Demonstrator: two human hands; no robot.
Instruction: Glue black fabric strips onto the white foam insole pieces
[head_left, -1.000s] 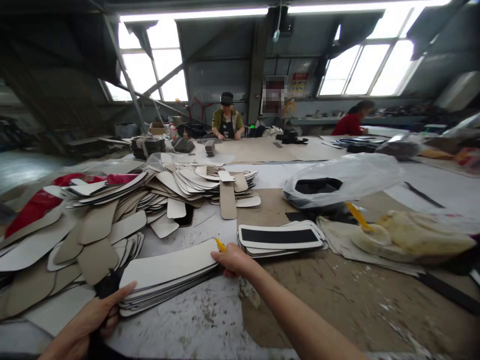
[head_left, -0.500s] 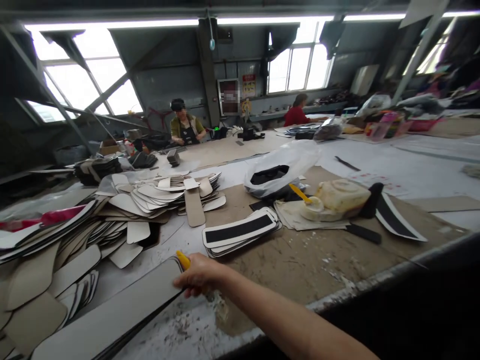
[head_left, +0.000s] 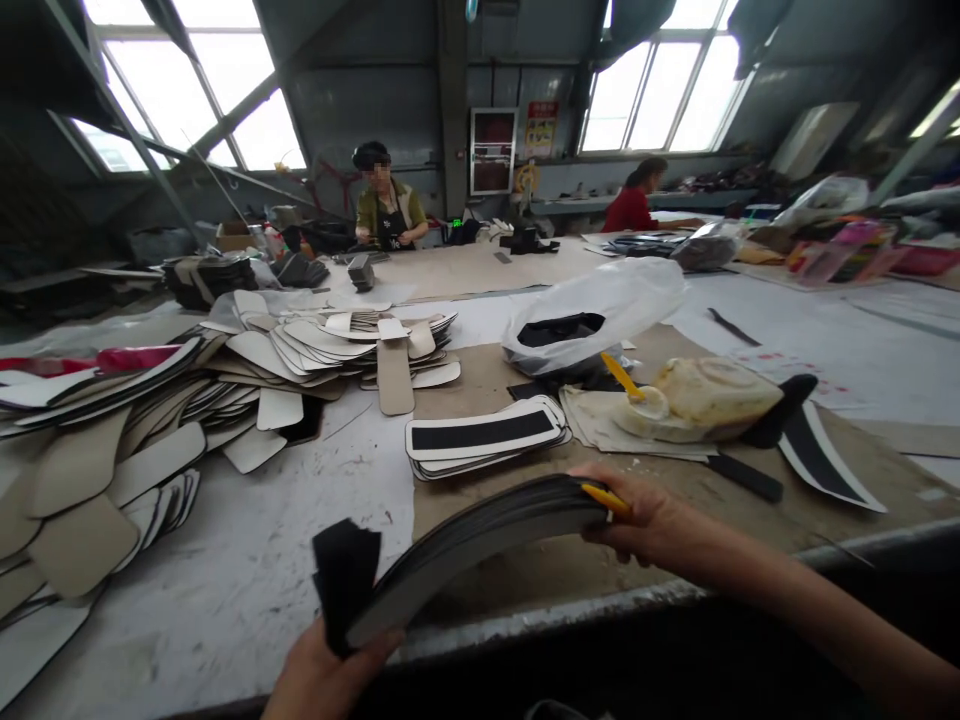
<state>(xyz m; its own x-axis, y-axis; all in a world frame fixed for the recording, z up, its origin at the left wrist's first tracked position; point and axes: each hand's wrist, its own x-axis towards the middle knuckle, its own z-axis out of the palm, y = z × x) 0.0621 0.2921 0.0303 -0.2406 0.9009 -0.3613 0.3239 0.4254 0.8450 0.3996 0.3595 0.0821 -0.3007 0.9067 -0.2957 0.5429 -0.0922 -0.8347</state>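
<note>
Stack (head_left: 480,535) in left hand (head_left: 326,672), right hand (head_left: 646,515); bag (head_left: 626,300) beyond

The curved stack of long grey strips (head_left: 480,530) looks matt and smooth on its broad face, like stiff board. Near the left hand (head_left: 330,665), the folded black strips (head_left: 347,570) look like soft, matt cloth. By the right hand (head_left: 637,515), the slim yellow tool (head_left: 609,500) has the smooth look of plastic. The white-bordered black strips (head_left: 484,433) show a flat, matt black centre inside a smooth pale edge. The beige and white rounded pieces (head_left: 75,540) at left are matt and smooth. The crumpled translucent bag (head_left: 622,300) is thin, softly glossy plastic. At right, the yellowed, lumpy container (head_left: 716,395) looks rough and crusted. The brown sheet (head_left: 510,560) looks like matt paper or board, scuffed and flecked; the near table edge (head_left: 570,612) is rough and worn.
</note>
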